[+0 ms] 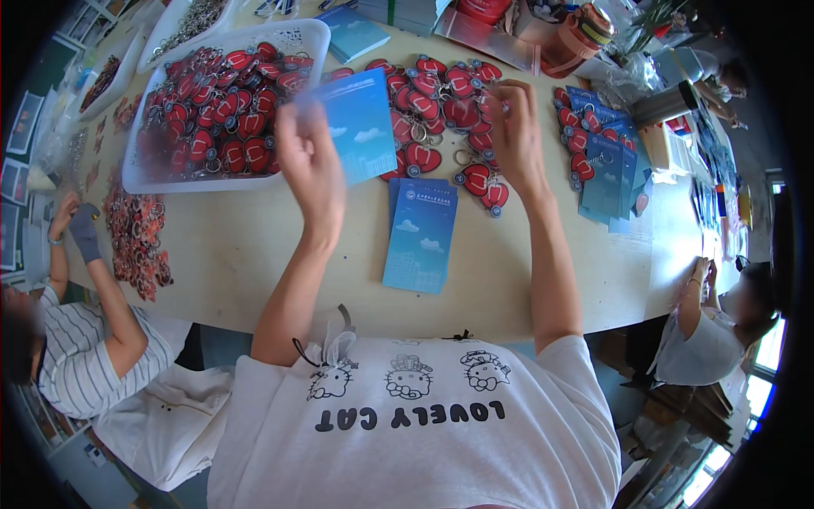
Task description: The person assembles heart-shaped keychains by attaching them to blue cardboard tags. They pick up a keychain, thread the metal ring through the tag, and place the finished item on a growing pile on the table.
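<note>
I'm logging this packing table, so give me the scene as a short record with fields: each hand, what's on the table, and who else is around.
left hand: left hand raised over the table, holding a blue card by its edge
right hand: right hand at the loose pile of red keychains, fingers pinched on something too small to tell
below hands: stack of blue cards lying flat on the wooden table
left of hands: white tray full of red keychains
right side: more blue cards with keychains
others: a person in a striped shirt at the left, another person at the right

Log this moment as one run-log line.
left hand: holds blue card | right hand: at red keychain pile | blue card stack on table | white tray of keychains left
</note>
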Demonstrator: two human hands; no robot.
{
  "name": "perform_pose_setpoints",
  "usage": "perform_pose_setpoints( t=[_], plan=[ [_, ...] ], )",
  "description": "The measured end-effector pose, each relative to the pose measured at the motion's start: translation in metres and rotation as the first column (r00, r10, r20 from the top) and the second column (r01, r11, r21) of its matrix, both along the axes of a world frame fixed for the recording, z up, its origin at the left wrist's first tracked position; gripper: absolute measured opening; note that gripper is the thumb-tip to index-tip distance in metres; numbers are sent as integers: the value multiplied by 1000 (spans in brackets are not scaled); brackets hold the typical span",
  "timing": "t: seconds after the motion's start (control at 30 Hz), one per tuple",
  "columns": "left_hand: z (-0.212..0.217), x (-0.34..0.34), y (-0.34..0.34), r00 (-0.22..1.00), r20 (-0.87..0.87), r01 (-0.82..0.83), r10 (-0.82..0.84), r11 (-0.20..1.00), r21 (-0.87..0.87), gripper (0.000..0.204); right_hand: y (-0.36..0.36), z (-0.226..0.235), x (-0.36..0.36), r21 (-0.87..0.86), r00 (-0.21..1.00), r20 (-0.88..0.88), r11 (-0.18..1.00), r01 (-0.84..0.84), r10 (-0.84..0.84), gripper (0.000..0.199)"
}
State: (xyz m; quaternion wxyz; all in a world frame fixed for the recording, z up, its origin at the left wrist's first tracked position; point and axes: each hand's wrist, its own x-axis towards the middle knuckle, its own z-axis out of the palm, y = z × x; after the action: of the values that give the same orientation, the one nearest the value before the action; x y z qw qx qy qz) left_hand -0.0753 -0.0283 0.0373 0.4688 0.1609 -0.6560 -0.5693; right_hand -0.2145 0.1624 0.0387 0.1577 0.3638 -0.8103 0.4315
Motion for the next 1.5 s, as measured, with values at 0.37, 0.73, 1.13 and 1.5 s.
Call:
perform_pose_setpoints(
  t=[0.37,0.73,1.13,1.5],
  plan=[
    [31,-11,60,926,-143,375,-350,898,231,11,-10,50,60,-178,967,116,963,-204,226,10],
    [42,7,67,827,-295,559,-479,643,524,18,-24,47,83,-536,965,132,836,-122,226,37],
    [43,11,70,820,-315,571,-479,639,515,26,-20,63,90,-409,923,264,899,-157,281,53],
    [-16,42,44,833,551,380,-49,775,-506,43,103,46,12,-341,889,458,921,191,-15,51]
  ],
)
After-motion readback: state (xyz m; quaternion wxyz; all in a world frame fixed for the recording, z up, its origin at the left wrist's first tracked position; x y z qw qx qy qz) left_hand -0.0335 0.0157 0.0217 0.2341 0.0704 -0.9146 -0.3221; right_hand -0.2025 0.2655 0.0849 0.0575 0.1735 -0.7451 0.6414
